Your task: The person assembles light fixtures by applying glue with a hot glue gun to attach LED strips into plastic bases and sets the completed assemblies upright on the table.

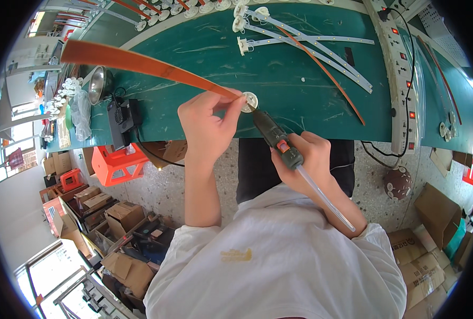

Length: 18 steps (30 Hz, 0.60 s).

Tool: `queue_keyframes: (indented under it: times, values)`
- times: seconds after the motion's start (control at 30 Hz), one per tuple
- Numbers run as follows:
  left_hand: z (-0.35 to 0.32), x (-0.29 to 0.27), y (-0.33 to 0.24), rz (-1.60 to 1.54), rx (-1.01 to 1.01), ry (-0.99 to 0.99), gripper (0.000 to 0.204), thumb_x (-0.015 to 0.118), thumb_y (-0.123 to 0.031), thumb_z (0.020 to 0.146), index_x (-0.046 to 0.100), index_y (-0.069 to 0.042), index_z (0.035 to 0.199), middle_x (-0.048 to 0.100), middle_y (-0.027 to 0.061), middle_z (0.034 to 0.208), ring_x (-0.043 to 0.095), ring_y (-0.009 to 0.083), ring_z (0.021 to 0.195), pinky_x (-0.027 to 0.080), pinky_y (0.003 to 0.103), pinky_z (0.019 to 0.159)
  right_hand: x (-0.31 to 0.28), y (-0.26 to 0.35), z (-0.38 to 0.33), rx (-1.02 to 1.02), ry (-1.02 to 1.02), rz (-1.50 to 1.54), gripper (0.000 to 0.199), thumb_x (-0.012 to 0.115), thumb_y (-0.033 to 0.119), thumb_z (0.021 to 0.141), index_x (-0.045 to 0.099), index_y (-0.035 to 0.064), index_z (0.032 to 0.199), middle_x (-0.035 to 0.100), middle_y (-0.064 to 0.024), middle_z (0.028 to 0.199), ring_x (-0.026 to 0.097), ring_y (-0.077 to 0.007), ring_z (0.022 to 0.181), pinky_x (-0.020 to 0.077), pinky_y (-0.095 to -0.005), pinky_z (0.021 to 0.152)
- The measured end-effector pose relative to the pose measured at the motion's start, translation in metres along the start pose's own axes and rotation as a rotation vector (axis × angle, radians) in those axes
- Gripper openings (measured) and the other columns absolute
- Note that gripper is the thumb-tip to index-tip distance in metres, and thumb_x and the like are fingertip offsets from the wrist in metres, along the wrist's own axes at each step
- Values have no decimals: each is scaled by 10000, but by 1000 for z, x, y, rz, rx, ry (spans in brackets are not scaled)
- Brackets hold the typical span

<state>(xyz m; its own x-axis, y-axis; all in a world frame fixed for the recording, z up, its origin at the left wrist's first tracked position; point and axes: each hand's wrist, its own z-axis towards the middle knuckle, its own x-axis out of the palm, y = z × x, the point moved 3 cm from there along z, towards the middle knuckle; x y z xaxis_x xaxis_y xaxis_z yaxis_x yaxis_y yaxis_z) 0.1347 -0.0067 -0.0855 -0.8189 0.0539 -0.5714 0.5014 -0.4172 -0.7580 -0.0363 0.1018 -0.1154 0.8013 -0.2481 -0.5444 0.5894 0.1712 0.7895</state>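
Between its thumb and fingers, my left hand point(208, 122) pinches the near end of a long orange-brown strip point(156, 66), which rises away to the upper left. A round white plastic cap point(249, 101) sits at that pinched end. My right hand point(305, 159) is wrapped round a dark green glue gun point(272, 135) with an orange switch. Its nozzle tip reaches the cap, though whether it touches cannot be made out. A clear glue stick point(327, 199) sticks out of the gun's back end over my right forearm.
White LED strips point(311, 48) with round end caps lie crossed at the back, beside a thin orange strip point(327, 74). A long power strip point(404, 80) edges the green table point(194, 45) on the right. A black adapter point(123, 122) and metal bowl point(99, 85) stand left, above a red stool point(116, 165).
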Motion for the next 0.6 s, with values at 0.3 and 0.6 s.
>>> queue_keyframes:
  times: [0.3, 0.6]
  values:
    - [0, -2, -1, -15, 43, -59, 84, 772, 0, 791, 728, -8, 861, 744, 93, 781, 752, 196, 695, 555, 270, 640, -17, 12, 2, 101, 130, 26, 199, 779, 102, 748, 599, 24, 716, 569, -134, 634, 570, -347, 567, 433, -413, 518]
    - [16, -4, 1, -144, -36, -39, 68, 757, 6, 839, 704, 18, 881, 740, 101, 764, 759, 177, 715, 588, 257, 641, -34, -5, 13, 210, 140, 180, 166, 774, 85, 790, 657, -32, 775, 615, -159, 675, 576, -311, 573, 437, -364, 552]
